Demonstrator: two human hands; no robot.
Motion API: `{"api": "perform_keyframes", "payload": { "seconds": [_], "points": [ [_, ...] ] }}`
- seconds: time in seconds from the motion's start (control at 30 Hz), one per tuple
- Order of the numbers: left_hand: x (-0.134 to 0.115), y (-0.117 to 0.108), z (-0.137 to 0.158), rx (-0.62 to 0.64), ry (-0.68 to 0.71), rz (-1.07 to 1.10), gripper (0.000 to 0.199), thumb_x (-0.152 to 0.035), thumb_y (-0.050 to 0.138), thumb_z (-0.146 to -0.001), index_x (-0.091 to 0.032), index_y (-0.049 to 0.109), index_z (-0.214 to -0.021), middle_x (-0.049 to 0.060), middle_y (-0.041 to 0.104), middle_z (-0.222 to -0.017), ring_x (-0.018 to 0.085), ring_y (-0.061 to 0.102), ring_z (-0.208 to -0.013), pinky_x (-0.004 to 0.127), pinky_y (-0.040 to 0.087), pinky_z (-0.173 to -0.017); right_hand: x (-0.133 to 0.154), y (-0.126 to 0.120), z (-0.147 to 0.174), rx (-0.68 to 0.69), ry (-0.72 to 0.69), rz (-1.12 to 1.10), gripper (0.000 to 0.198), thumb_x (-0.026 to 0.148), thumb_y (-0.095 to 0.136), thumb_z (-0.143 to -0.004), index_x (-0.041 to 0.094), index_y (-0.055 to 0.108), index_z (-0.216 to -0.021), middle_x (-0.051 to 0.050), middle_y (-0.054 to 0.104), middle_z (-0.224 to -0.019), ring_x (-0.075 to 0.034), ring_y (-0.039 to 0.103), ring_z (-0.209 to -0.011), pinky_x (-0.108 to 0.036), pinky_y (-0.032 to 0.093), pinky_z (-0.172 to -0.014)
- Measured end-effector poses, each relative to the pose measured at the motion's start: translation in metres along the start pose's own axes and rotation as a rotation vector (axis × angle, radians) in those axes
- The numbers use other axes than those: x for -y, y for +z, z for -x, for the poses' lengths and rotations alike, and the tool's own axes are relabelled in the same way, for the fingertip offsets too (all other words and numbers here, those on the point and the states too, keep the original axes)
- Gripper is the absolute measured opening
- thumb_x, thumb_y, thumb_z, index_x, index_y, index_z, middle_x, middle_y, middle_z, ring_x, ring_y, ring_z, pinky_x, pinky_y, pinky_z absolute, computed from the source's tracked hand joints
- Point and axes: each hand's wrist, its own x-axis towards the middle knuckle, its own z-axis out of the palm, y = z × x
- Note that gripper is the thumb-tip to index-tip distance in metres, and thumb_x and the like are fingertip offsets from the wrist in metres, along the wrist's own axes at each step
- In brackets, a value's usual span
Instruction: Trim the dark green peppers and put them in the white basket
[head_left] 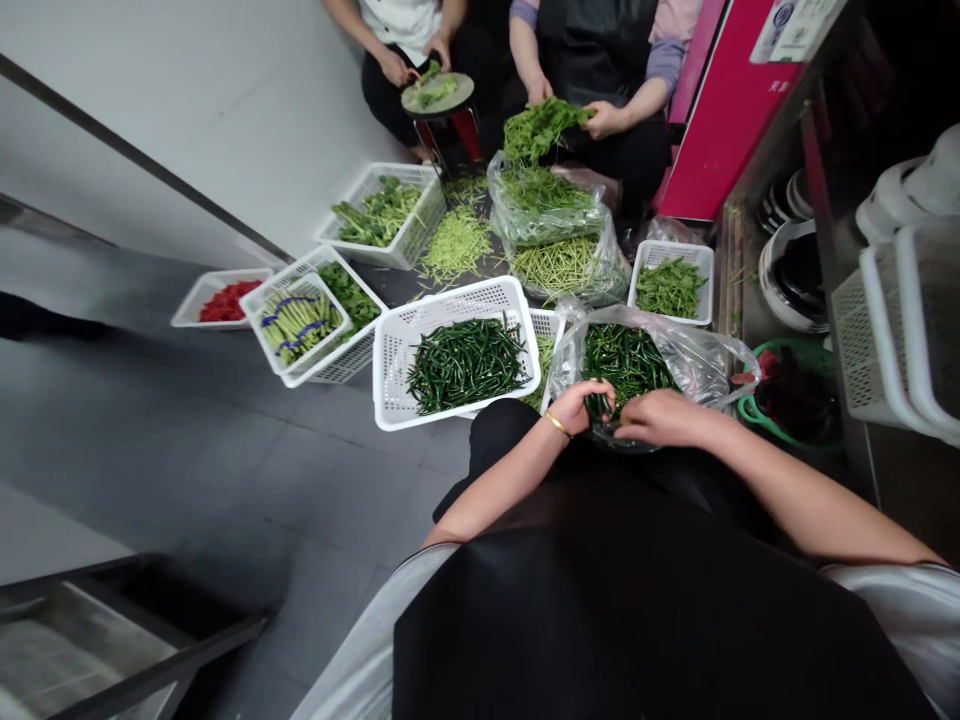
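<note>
My left hand [576,408], with a gold bangle at the wrist, is closed around a small bunch of green chili peppers [598,405]. Just to its right, my right hand [660,418] has its fingers bent together, pointing at the left hand; what lies in the fingertips is hidden. Both hands are over the near edge of a clear plastic bag [701,350] filled with dark green chili peppers [626,358]. Left of the bag, a white perforated basket [394,390] holds a pile of similar green chilies [466,365].
Two people sit opposite, handling leafy greens [544,128]; one has a round stool [450,95]. Between us are white baskets [341,370] of vegetables, a bag of stems [559,265] and loose cut pieces [456,245]. At right stand a green basket [772,435] and a metal shelf [855,450].
</note>
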Motion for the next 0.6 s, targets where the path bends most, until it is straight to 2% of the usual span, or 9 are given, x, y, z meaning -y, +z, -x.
{"api": "perform_keyframes", "payload": {
  "seconds": [0.1,0.17,0.23,0.33,0.4,0.47,0.5,0.53,0.6],
  "points": [
    [-0.007,-0.003,0.005,0.063,0.041,0.098,0.019,-0.026,0.071,-0.060,-0.013,0.062,-0.069,0.004,0.061,-0.064,0.019,0.064,-0.069,0.032,0.051,-0.067,-0.046,0.004,-0.010,-0.104,0.530,0.128,0.047,0.060,0.047,-0.091,0.019,0.070,-0.096,-0.012,0.072,-0.095,-0.023,0.065,-0.085,-0.030,0.044,-0.068],
    [-0.009,-0.003,0.007,0.092,0.052,0.107,0.021,-0.023,0.072,-0.058,-0.013,0.063,-0.075,0.003,0.061,-0.065,0.019,0.063,-0.069,0.036,0.052,-0.070,-0.072,0.015,-0.019,-0.103,0.653,0.145,0.038,0.049,0.051,-0.091,0.017,0.068,-0.104,-0.014,0.070,-0.105,-0.024,0.066,-0.092,-0.031,0.045,-0.072],
    [-0.008,-0.001,0.009,0.110,0.061,0.084,0.024,-0.024,0.074,-0.060,-0.013,0.064,-0.079,0.000,0.056,-0.058,0.014,0.057,-0.058,0.032,0.050,-0.063,-0.089,0.022,-0.024,-0.135,0.658,0.104,0.025,0.035,0.053,-0.091,0.017,0.068,-0.100,-0.014,0.070,-0.109,-0.023,0.065,-0.094,-0.031,0.046,-0.076],
    [-0.008,0.005,0.006,0.043,0.111,-0.008,0.031,-0.031,0.078,-0.064,-0.012,0.066,-0.085,-0.005,0.044,-0.050,0.008,0.044,-0.047,0.022,0.037,-0.048,-0.093,0.018,-0.021,-0.357,0.589,-0.101,0.015,0.027,0.054,-0.086,0.017,0.066,-0.086,-0.010,0.072,-0.092,-0.021,0.066,-0.083,-0.031,0.048,-0.074],
    [-0.006,0.010,-0.001,-0.055,0.170,-0.145,0.040,-0.033,0.081,-0.062,-0.011,0.067,-0.092,-0.006,0.045,-0.049,0.006,0.041,-0.044,0.020,0.029,-0.044,-0.082,0.008,-0.014,-0.477,0.493,-0.400,0.014,0.031,0.055,-0.084,0.019,0.062,-0.082,-0.005,0.069,-0.073,-0.018,0.064,-0.066,-0.030,0.049,-0.065],
    [-0.003,0.016,-0.008,-0.112,0.208,-0.325,0.043,-0.033,0.084,-0.059,-0.011,0.068,-0.092,-0.006,0.048,-0.048,0.006,0.040,-0.043,0.020,0.027,-0.044,-0.063,0.001,-0.007,-0.505,0.378,-0.713,0.017,0.036,0.056,-0.082,0.020,0.058,-0.082,0.000,0.063,-0.060,-0.015,0.059,-0.052,-0.028,0.048,-0.056],
    [0.000,0.019,-0.010,-0.108,0.203,-0.404,0.041,-0.033,0.085,-0.058,-0.011,0.068,-0.087,-0.005,0.049,-0.047,0.006,0.041,-0.042,0.021,0.027,-0.044,-0.052,-0.001,-0.004,-0.514,0.334,-0.799,0.017,0.038,0.056,-0.082,0.020,0.056,-0.081,0.001,0.061,-0.057,-0.015,0.057,-0.049,-0.027,0.047,-0.053],
    [0.003,0.022,-0.012,-0.085,0.182,-0.456,0.037,-0.035,0.085,-0.057,-0.010,0.068,-0.080,-0.005,0.050,-0.046,0.006,0.041,-0.041,0.021,0.027,-0.043,-0.042,-0.001,-0.002,-0.536,0.307,-0.806,0.017,0.038,0.055,-0.082,0.021,0.055,-0.079,0.002,0.060,-0.057,-0.014,0.056,-0.049,-0.027,0.047,-0.053],
    [0.010,0.026,-0.011,-0.011,0.115,-0.469,0.036,-0.040,0.083,-0.059,-0.010,0.065,-0.069,-0.004,0.047,-0.042,0.006,0.039,-0.039,0.022,0.026,-0.041,-0.027,0.004,0.002,-0.612,0.302,-0.608,0.016,0.035,0.053,-0.083,0.021,0.054,-0.074,-0.001,0.061,-0.063,-0.016,0.059,-0.058,-0.028,0.048,-0.060]
  ]
}}
